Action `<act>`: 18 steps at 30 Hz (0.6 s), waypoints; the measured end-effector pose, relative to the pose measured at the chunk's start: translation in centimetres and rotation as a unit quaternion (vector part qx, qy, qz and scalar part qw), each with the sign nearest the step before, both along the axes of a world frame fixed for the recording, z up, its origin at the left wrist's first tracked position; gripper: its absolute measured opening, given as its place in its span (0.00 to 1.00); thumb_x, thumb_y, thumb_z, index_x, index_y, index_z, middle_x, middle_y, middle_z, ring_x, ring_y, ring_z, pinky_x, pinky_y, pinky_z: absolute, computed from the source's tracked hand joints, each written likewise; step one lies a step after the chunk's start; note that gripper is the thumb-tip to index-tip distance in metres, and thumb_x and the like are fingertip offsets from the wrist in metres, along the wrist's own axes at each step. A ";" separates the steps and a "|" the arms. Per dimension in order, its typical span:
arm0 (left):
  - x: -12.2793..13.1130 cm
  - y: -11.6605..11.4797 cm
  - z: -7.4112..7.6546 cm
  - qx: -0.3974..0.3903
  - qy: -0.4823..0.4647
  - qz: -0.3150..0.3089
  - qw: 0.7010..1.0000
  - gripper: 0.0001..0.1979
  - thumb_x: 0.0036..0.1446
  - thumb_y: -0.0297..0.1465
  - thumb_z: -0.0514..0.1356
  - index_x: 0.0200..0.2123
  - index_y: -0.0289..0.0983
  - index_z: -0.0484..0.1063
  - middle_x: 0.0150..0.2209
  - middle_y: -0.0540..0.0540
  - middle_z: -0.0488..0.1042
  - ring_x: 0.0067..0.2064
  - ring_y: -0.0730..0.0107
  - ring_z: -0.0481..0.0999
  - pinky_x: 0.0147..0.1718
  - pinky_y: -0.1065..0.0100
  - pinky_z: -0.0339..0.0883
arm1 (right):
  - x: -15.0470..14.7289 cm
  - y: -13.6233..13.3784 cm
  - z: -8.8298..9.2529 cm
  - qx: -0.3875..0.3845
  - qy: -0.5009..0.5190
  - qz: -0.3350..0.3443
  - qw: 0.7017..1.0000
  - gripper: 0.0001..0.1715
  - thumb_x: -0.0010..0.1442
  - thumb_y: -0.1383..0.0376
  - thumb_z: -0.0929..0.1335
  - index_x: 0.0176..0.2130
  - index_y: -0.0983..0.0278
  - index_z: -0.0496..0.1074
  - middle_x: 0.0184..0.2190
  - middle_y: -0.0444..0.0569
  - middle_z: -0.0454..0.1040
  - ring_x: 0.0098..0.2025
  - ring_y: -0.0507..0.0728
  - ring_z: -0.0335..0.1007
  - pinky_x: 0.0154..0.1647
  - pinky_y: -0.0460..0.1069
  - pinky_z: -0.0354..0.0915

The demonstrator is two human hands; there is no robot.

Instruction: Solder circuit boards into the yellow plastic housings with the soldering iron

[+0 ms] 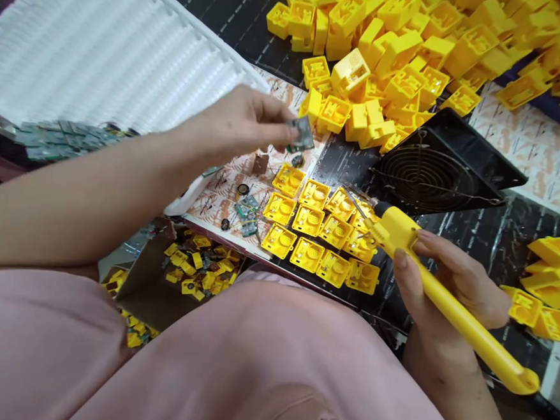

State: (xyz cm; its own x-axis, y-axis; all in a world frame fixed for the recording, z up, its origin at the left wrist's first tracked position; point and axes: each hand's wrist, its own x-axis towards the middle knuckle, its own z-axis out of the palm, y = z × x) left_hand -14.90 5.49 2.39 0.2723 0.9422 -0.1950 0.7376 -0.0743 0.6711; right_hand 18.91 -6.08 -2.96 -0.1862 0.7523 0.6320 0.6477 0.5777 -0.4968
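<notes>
Over the left part of the table, my left hand [262, 120] is closed on a small green circuit board [302, 135], pinched between thumb and fingers. A small round black speaker [297, 161] shows just below that board. My right hand [441, 279] grips a yellow soldering iron [464, 312] by its handle. Its metal tip [354, 202] points up and left, over open yellow plastic cases [309, 220] set out in rows. Beside the rows lie several loose circuit boards [248, 209] and another round speaker [243, 189].
A heap of yellow cases [396, 52] covers the back. A black fan [421, 169] stands right of the rows, near the iron. White foam sheets [109, 44] lie left, with stacked boards [64, 140] beside them. A cardboard box [155, 278] of yellow parts sits below the table edge.
</notes>
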 end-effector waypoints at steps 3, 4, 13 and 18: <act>0.4 -1.5 -2.5 0.013 0.136 -0.039 0.990 0.19 0.69 0.42 0.54 0.41 0.37 0.81 0.39 0.43 0.83 0.41 0.63 0.80 0.43 0.59 0.73 | 0.0 -0.1 -0.1 0.037 -0.011 -0.015 0.999 0.32 0.59 0.67 0.80 0.60 0.50 0.77 0.37 0.41 0.84 0.29 0.54 0.80 0.25 0.47 0.74; 0.4 -1.9 -3.0 0.045 0.192 -0.057 0.979 0.19 0.68 0.42 0.55 0.39 0.37 0.81 0.41 0.42 0.83 0.45 0.60 0.80 0.47 0.58 0.73 | 0.1 -0.1 -0.2 0.036 -0.008 -0.017 0.999 0.32 0.59 0.67 0.80 0.60 0.50 0.77 0.37 0.41 0.84 0.29 0.54 0.80 0.26 0.48 0.74; 1.0 -1.6 -1.8 0.148 0.266 -0.197 0.932 0.16 0.70 0.37 0.54 0.48 0.46 0.83 0.54 0.48 0.82 0.59 0.52 0.75 0.61 0.52 0.63 | 0.8 0.0 -0.7 0.028 0.004 -0.016 0.999 0.29 0.60 0.66 0.80 0.58 0.51 0.78 0.37 0.41 0.84 0.29 0.55 0.80 0.26 0.48 0.76; 3.4 -0.8 -1.4 0.127 0.297 -0.269 0.908 0.12 0.65 0.30 0.58 0.29 0.42 0.78 0.37 0.46 0.80 0.55 0.51 0.76 0.61 0.51 0.62 | 0.7 -0.2 -0.3 0.023 -0.007 -0.025 0.999 0.28 0.60 0.65 0.80 0.58 0.51 0.78 0.36 0.41 0.84 0.28 0.55 0.80 0.26 0.48 0.76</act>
